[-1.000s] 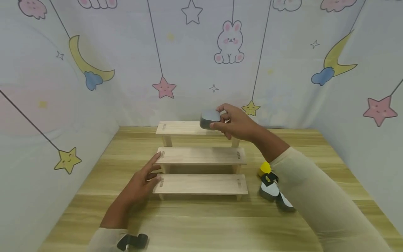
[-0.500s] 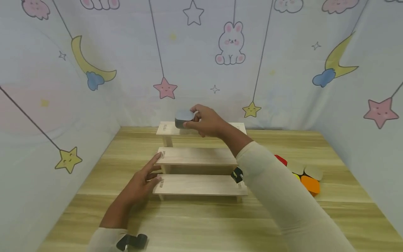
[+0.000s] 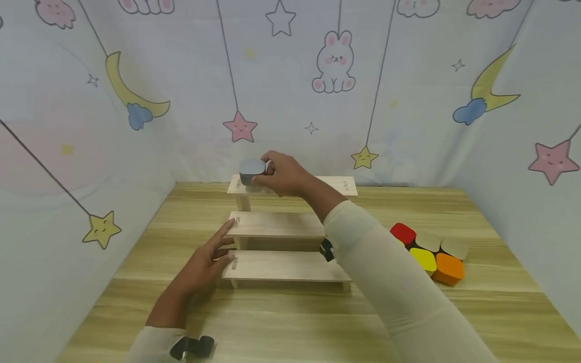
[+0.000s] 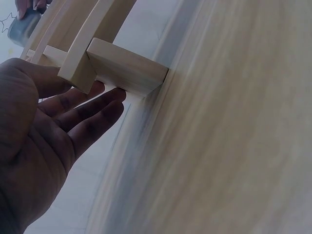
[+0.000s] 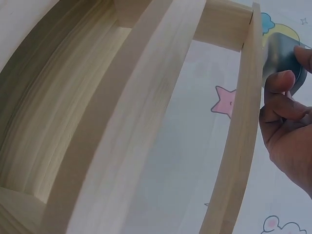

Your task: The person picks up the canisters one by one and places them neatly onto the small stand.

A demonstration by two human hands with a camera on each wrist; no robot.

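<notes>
A three-tier wooden stand (image 3: pixel 281 265) stands in the middle of the table. My right hand (image 3: pixel 287 175) pinches a grey rounded block (image 3: pixel 251 172) at the left end of the top tier; whether it touches the plank I cannot tell. In the right wrist view, thumb and fingers of that hand (image 5: pixel 292 117) hold the same grey block (image 5: pixel 282 58). My left hand (image 3: pixel 201 264) rests against the stand's left end, its fingers fairly straight. In the left wrist view, those fingers (image 4: pixel 92 122) lie by the end of a plank and its leg.
On the wood-grain table (image 3: pixel 281 327), right of the stand, sit a red block (image 3: pixel 403 233), an orange block (image 3: pixel 449 269), a yellow block (image 3: pixel 424 260) and several others, partly behind my right sleeve (image 3: pixel 381 272). A patterned cloth wall (image 3: pixel 290 101) closes off the back.
My right hand has carried the grey block leftward along the top tier, from right of centre to the left end. The sleeve's shift uncovers the coloured blocks. My left hand stays put.
</notes>
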